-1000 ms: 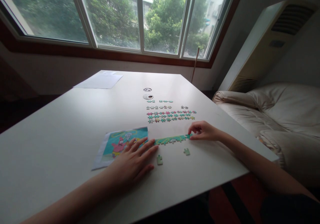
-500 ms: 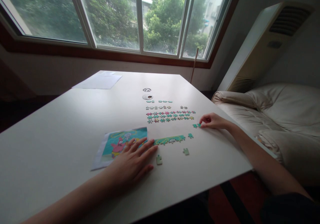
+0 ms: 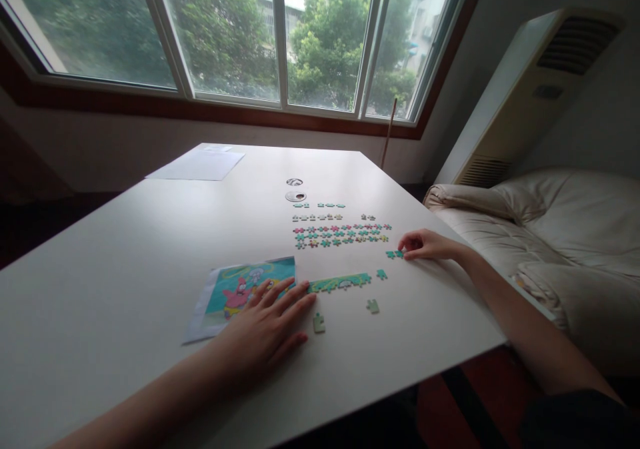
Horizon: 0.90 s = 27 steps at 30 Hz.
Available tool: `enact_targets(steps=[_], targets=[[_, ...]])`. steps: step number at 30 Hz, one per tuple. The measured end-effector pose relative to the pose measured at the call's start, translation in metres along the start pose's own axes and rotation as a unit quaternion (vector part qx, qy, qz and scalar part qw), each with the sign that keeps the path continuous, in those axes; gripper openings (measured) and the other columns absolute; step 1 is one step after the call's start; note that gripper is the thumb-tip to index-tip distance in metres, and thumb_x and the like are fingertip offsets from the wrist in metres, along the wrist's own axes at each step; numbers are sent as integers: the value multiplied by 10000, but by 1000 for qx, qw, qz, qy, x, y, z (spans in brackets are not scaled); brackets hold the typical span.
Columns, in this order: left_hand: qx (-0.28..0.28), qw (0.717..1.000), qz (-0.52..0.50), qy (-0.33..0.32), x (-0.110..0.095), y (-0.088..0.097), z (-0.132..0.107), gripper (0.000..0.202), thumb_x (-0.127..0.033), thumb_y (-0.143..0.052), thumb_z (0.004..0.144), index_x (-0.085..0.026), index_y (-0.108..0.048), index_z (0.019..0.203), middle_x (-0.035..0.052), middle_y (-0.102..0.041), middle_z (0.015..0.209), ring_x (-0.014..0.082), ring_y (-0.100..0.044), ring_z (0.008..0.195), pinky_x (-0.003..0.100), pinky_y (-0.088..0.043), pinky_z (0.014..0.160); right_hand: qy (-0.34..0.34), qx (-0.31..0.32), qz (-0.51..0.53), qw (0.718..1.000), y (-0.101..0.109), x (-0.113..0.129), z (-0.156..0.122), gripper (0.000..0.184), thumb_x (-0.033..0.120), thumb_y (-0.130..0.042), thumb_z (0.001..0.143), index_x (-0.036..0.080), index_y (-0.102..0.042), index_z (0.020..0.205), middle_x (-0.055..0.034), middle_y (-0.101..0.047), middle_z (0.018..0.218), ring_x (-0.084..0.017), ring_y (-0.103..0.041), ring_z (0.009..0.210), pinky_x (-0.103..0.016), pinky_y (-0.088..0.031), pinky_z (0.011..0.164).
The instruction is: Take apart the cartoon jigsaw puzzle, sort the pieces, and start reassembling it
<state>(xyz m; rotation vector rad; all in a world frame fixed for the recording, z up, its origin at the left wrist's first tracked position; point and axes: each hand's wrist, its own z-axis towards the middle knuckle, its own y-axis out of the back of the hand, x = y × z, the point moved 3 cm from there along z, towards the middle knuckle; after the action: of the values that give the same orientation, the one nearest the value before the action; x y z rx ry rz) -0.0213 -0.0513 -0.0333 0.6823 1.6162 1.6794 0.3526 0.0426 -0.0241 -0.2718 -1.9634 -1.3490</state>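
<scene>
My left hand (image 3: pixel 273 315) lies flat with its fingers spread, over the right part of a cartoon picture sheet (image 3: pixel 233 295). Its fingertips reach the left end of a joined strip of puzzle pieces (image 3: pixel 345 282). Further right, my right hand (image 3: pixel 425 243) has its thumb and fingers closed on the edge of a teal puzzle piece (image 3: pixel 399 254), beside another teal piece (image 3: pixel 390 254). One loose teal piece (image 3: pixel 382 274) sits off the strip's right end. Two greenish pieces, a corner-like one (image 3: pixel 319 323) and another (image 3: pixel 373 306), lie nearer me.
Rows of loose puzzle pieces (image 3: pixel 325 235) lie beyond the strip. Behind them are two round table fittings (image 3: pixel 295 197). White paper (image 3: pixel 197 165) rests at the far left of the white table (image 3: pixel 125 262). A cream sofa (image 3: pixel 480 225) stands right of the table.
Almost nothing differs. The whole view has shifted very slightly, while both hands and the puzzle pieces keep their places on the table.
</scene>
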Motion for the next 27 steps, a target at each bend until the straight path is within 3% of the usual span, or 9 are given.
enact_targets(steps=[5,11,13,16,21,27], targets=[[1,1000,-12,3,0,1,-1,472,-451,-289,884,-288,-286,1327,36,-316,1373,309,-299,1216,518,-224,984,7,-24,-37,999,17,2,16,383,445,-611,664,111,-610,851,5,-528,642,-81,-435,552,-201,-327,502],[-7,1000,-13,-1,-1,2,-1,473,-454,-286,884,-286,-287,1326,31,-309,1377,310,-288,1223,518,-218,985,19,-66,-148,987,36,15,83,249,321,-578,709,132,-651,854,-40,-639,747,-116,-539,629,-220,-409,588],[-6,1000,-11,-1,-1,3,-1,471,-454,-282,885,-287,-285,1326,29,-307,1378,308,-288,1224,516,-219,984,24,-84,-158,984,34,19,109,220,221,-570,711,158,-651,905,-41,-645,850,-121,-556,687,-215,-421,622],[1,1000,-7,3,-1,5,-2,474,-457,-276,886,-289,-275,1328,25,-306,1379,311,-280,1227,522,-230,976,31,-109,-170,979,23,25,142,327,95,-515,726,193,-619,1021,-41,-635,934,-112,-574,687,-214,-439,642],[3,1000,-5,4,-2,8,-1,478,-466,-274,882,-280,-294,1322,27,-318,1373,310,-282,1225,512,-244,971,61,-132,-196,970,5,37,178,398,13,-478,723,227,-626,1024,-21,-586,1098,-136,-579,815,-224,-439,742],[2,1000,-7,3,-1,8,-2,479,-466,-273,882,-277,-297,1321,35,-325,1369,312,-286,1222,513,-241,971,58,-139,-235,960,11,41,191,266,84,-543,724,172,-661,946,-50,-650,936,-159,-580,806,-235,-429,749]])
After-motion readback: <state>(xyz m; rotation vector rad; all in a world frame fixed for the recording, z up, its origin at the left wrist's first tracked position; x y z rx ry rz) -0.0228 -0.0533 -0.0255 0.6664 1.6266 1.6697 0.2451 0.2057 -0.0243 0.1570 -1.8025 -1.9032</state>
